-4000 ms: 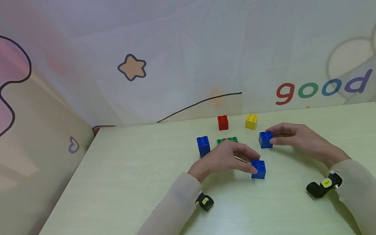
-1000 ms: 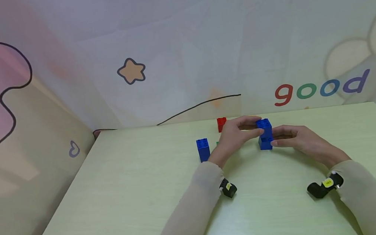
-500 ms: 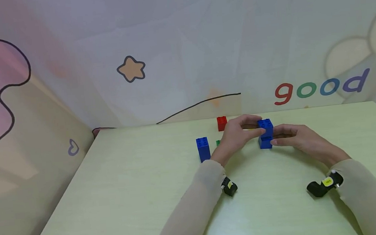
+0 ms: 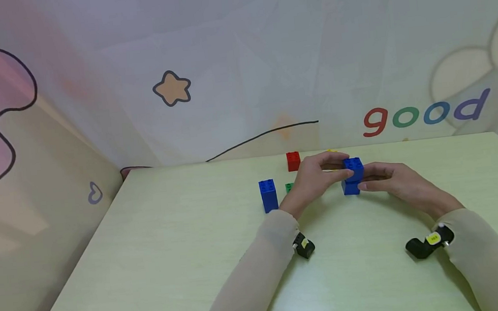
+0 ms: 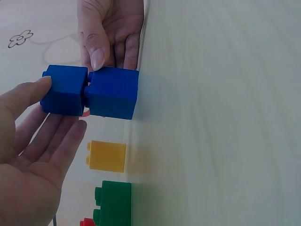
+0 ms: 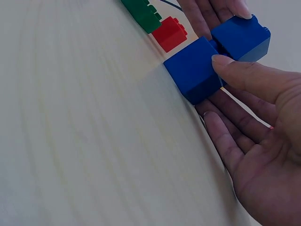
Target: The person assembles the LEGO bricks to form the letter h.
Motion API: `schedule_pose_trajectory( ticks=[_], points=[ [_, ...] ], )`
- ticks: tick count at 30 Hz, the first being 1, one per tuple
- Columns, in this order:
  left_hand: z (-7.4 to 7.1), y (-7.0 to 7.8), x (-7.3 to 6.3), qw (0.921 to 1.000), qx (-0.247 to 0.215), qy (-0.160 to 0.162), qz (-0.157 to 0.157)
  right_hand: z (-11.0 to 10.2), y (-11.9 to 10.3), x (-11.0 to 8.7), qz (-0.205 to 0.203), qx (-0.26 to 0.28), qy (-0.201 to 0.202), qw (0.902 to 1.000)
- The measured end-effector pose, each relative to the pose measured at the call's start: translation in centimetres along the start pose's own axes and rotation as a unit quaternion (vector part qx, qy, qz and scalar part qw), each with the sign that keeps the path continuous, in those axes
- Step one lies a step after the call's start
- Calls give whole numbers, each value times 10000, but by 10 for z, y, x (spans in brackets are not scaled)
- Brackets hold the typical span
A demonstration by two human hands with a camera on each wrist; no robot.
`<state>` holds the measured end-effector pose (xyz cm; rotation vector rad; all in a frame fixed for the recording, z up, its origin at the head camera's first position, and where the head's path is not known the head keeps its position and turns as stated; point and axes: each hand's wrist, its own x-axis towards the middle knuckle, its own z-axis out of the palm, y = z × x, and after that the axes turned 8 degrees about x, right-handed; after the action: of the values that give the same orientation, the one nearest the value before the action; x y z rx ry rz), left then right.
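Observation:
My left hand point(image 4: 313, 178) pinches a blue building block point(image 4: 354, 167) between thumb and fingers, over a second blue block point(image 4: 351, 188). That lower block stands on the table, pinched at its right side by my right hand point(image 4: 398, 184). In the left wrist view, a narrow gap with studs showing runs between the upper block point(image 5: 66, 90) and the lower block point(image 5: 114, 93). The right wrist view shows the upper block point(image 6: 242, 38) set slightly off line from the lower one point(image 6: 193, 68).
A taller blue block point(image 4: 268, 197) stands left of my left wrist. Behind my left hand are a red block point(image 4: 293, 161), a mostly hidden green block point(image 4: 289, 187) and a yellow block point(image 5: 108, 156). A printed cloth backdrop point(image 4: 242, 77) rises at the table's far edge.
My left hand has carried its blue block from the nearer table up and back onto the other blue block, then shifted it slightly right. The right hand has stayed in place.

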<state>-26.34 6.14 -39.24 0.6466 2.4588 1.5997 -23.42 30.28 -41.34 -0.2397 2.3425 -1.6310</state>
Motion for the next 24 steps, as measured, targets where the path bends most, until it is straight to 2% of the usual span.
schedule_pose_trajectory(
  ticks=[24],
  points=[
    [-3,-2,-1,9998,40,-165,79,1,-4,-2,105,-116,10,9999]
  ],
)
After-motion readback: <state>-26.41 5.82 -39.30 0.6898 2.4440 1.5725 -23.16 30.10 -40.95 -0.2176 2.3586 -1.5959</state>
